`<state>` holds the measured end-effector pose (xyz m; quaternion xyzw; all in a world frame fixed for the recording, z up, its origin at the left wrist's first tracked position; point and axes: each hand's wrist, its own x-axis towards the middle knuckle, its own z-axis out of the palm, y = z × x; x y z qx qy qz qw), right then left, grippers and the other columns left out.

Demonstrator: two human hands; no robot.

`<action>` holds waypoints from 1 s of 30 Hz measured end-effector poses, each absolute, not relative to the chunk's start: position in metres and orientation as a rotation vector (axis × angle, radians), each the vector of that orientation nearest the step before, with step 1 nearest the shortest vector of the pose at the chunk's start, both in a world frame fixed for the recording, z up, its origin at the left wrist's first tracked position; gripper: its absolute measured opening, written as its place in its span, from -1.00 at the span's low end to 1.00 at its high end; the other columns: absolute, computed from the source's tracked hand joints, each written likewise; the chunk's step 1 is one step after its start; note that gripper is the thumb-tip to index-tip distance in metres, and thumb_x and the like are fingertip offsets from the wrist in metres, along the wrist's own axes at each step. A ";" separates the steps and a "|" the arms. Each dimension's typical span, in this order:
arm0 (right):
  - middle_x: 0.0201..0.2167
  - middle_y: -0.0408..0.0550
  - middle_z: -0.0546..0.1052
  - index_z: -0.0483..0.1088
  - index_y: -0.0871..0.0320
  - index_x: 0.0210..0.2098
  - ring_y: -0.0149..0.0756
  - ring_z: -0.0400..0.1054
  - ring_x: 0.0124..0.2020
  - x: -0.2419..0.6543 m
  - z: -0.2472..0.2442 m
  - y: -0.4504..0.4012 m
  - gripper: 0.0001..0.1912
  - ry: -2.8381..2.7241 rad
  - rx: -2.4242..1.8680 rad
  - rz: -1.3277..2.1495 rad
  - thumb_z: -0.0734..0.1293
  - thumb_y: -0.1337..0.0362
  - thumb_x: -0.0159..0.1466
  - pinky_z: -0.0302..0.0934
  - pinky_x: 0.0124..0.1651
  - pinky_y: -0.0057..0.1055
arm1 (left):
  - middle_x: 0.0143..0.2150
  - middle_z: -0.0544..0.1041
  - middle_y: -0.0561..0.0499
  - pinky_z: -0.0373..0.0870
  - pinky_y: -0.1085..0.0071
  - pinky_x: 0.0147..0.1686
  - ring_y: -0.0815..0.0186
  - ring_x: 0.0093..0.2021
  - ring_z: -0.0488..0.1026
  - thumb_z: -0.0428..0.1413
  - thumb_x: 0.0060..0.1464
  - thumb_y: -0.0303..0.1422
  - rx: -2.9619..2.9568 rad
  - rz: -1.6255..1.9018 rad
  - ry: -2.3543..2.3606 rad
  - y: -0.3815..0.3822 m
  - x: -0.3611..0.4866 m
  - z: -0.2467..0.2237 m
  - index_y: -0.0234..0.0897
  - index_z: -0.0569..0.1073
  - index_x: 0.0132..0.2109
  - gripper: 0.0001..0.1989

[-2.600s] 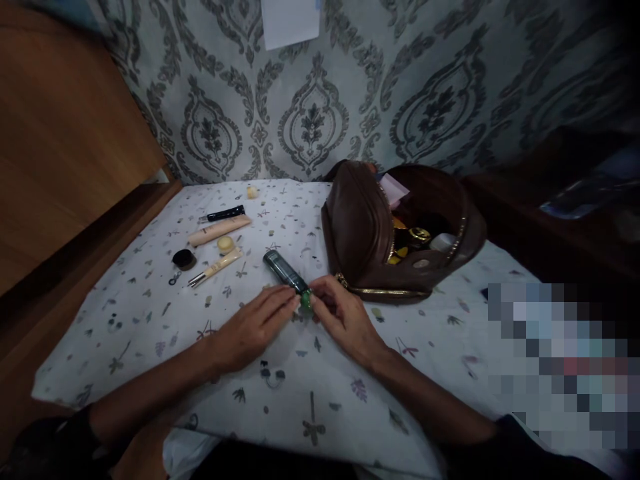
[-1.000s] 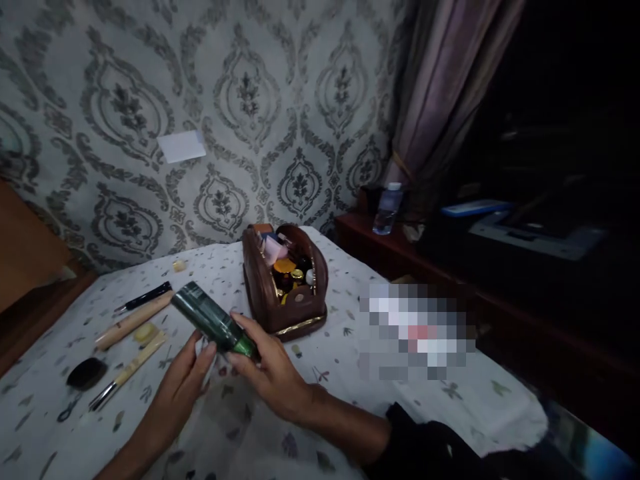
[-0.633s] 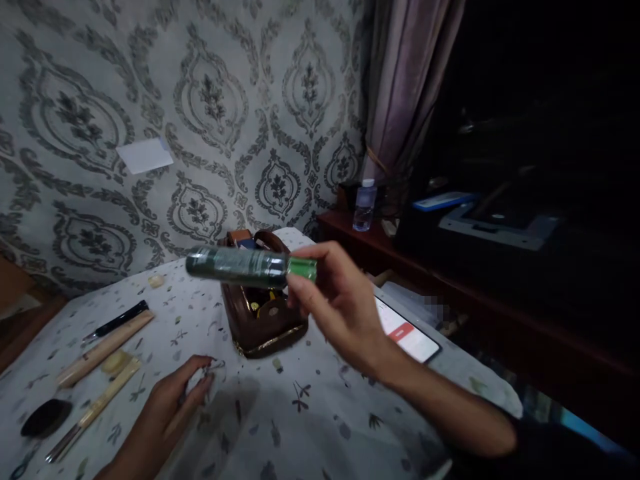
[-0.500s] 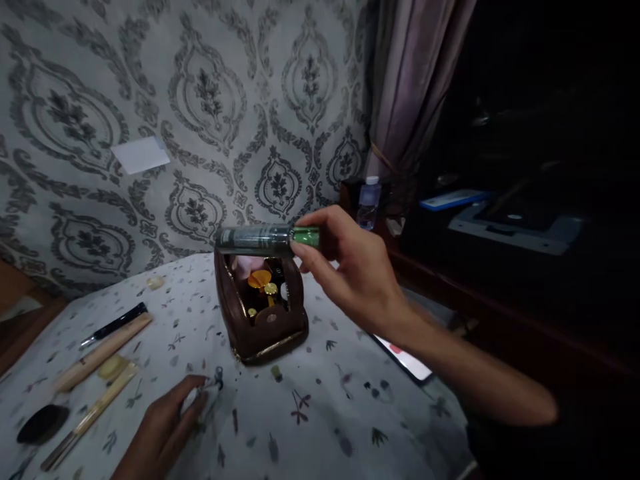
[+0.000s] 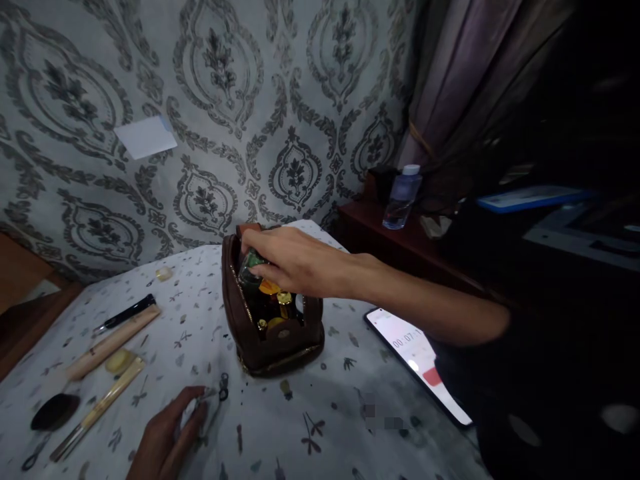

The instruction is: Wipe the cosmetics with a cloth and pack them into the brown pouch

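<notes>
My right hand (image 5: 290, 260) reaches into the open brown zip bag (image 5: 273, 350), its fingers closed around a dark bottle (image 5: 253, 267) with a green end. Most of the bottle is hidden by the bag and my fingers. Gold and yellow-capped items (image 5: 284, 299) lie inside the bag. My left hand (image 5: 170, 433) rests low on the patterned cloth, its fingers pinched around a small whitish item (image 5: 189, 412) whose kind I cannot make out. Just beyond those fingertips is a small dark looped piece (image 5: 223, 387).
To the left on the cloth lie a black makeup brush (image 5: 55, 412), a gold-handled stick (image 5: 97, 410), a wooden-looking stick (image 5: 113, 340), a dark tube (image 5: 125, 313) and a yellowish sponge (image 5: 119, 361). A lit phone (image 5: 420, 373) lies right; a water bottle (image 5: 403, 197) stands behind.
My right hand has lowered the bottle from above the bag into its opening, turning it from level to pointing down. My left hand is almost unmoved. The view has shifted slightly.
</notes>
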<state>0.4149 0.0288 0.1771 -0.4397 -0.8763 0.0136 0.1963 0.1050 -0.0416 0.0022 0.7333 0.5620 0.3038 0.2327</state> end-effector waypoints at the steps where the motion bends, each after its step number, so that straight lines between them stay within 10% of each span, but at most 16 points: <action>1: -0.27 0.00 0.48 0.26 0.21 -0.03 -0.23 0.31 -0.33 0.411 0.176 0.033 -0.75 -2.488 -1.248 0.033 0.30 0.37 0.31 0.04 -0.35 -0.39 | -0.20 0.66 -0.02 0.49 0.49 -0.21 0.21 -0.24 0.59 0.02 0.11 0.13 2.011 0.840 1.541 -0.042 0.105 0.002 -0.20 0.55 -0.15 -0.49; 30: -0.37 -0.18 0.40 0.34 0.19 -0.18 -0.37 0.26 -0.34 0.407 0.165 0.074 -0.81 -2.370 -1.001 0.297 0.37 0.42 0.22 0.05 -0.30 -0.45 | -0.26 0.65 -0.01 0.50 0.47 -0.25 0.19 -0.28 0.59 0.02 0.09 0.17 2.022 0.831 1.609 -0.043 0.112 0.010 -0.18 0.56 -0.19 -0.47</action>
